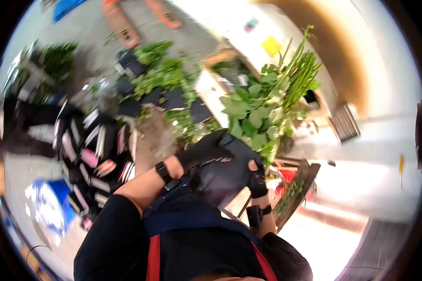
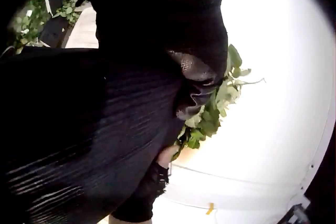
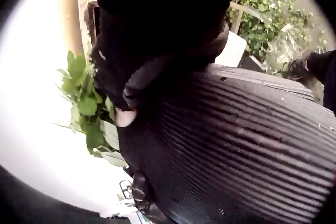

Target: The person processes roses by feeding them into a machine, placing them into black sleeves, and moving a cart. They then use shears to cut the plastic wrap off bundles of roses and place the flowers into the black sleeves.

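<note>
A black ribbed sheet or sleeve is held in front of the torso by both hands, which wear dark gloves. The left hand grips its upper left part. At its right edge the right hand grips it, with a bare thumb tip showing. Green leafy stems lie just beyond the hands. Whether the sheet touches the stems cannot be told.
Cut foliage and dark pieces lie on the floor ahead. At the left is a pile of black bundles beside a blue bag. A light work surface stands beyond the stems, a wooden frame at the right.
</note>
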